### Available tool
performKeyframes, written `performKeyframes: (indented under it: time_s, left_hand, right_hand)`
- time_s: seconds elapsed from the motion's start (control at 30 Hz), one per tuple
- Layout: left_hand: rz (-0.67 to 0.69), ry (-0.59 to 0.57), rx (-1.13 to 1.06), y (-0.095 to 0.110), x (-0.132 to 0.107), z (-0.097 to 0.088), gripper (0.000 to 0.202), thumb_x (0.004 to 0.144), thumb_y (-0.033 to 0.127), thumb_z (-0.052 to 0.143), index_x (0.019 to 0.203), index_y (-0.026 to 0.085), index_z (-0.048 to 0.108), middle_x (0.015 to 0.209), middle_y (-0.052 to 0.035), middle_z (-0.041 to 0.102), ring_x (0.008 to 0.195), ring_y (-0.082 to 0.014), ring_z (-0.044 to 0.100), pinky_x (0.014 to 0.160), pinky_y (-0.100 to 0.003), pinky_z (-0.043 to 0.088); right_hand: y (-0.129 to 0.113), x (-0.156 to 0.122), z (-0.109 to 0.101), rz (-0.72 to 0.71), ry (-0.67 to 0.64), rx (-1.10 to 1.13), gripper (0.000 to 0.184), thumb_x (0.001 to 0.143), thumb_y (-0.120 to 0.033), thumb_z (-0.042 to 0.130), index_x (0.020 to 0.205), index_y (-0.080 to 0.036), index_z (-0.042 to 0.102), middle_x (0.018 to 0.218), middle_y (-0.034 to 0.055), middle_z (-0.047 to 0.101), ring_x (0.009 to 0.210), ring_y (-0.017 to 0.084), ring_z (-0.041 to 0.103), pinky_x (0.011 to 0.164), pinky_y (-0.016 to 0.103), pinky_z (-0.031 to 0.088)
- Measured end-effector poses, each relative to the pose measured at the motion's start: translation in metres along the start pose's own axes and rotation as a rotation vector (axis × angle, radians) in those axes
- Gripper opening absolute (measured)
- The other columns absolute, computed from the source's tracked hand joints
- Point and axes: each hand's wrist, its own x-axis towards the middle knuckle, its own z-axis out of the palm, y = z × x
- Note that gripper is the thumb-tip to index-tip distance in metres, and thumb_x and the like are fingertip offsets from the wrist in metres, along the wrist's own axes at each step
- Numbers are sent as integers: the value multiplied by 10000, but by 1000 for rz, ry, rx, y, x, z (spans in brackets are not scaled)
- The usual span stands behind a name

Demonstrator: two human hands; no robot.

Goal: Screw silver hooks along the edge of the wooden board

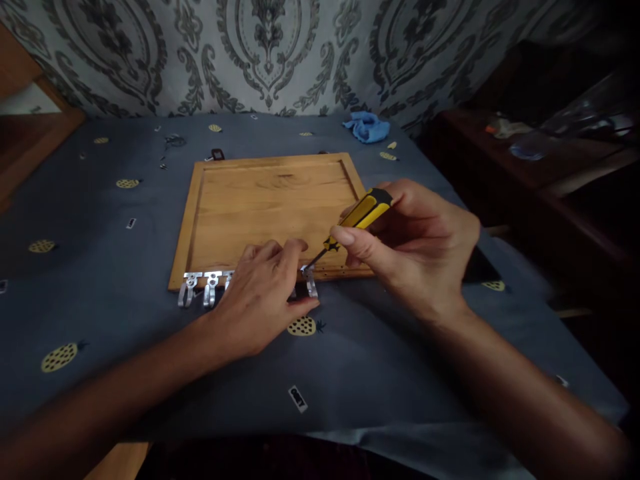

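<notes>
A framed wooden board (pixel 270 207) lies flat on the cloth-covered table. Along its near edge sits a row of silver metal hooks (pixel 212 287), partly hidden behind my left hand (pixel 265 293). That hand braces the near edge, its fingers bent over the wood and its thumb beside the lower end of the rightmost hook (pixel 311 283). In my right hand (pixel 425 247) is a yellow-and-black screwdriver (pixel 361 217), tilted, gripped between thumb and fingers. Its tip meets the top plate of that rightmost hook; whether a screw is under it, I cannot tell.
A crumpled blue cloth (pixel 367 127) lies at the table's far right. Small dark bits (pixel 173 141) lie at the back left. Dark metal loops (pixel 217 155) stick out past the board's far edge. Patterned fabric (pixel 270 53) rises behind, and dark furniture (pixel 540 193) stands right.
</notes>
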Motion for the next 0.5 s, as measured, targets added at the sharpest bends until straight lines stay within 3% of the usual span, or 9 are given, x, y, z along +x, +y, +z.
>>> performKeyframes:
  time_s: [0.2,0.37,0.5]
  left_hand:
    - [-9,-20,6,0,0,-1,468,825,311,759,1157,190,451,1049,-79,670,1007,-287,619,890,-442,463]
    - [-20,-21,-9,1,0,-1,520,816,316,775,1199,191,447,1068,-74,674,1029,-284,618,910,-435,459]
    - [-12,-26,-10,0,-1,-2,520,823,310,771,1210,172,453,1067,-81,669,1035,-286,615,916,-434,457]
  right_hand:
    - [3,-4,5,-73,111,-57,375,664,-376,898,650,-248,546,602,-49,532,453,107,491,411,303,382]
    - [-9,-4,4,-142,283,-65,236,785,-361,812,727,-276,599,652,-31,596,469,129,529,418,316,393]
    - [-12,-3,2,-137,257,-85,240,778,-330,822,721,-274,596,678,-26,608,486,135,535,431,320,399]
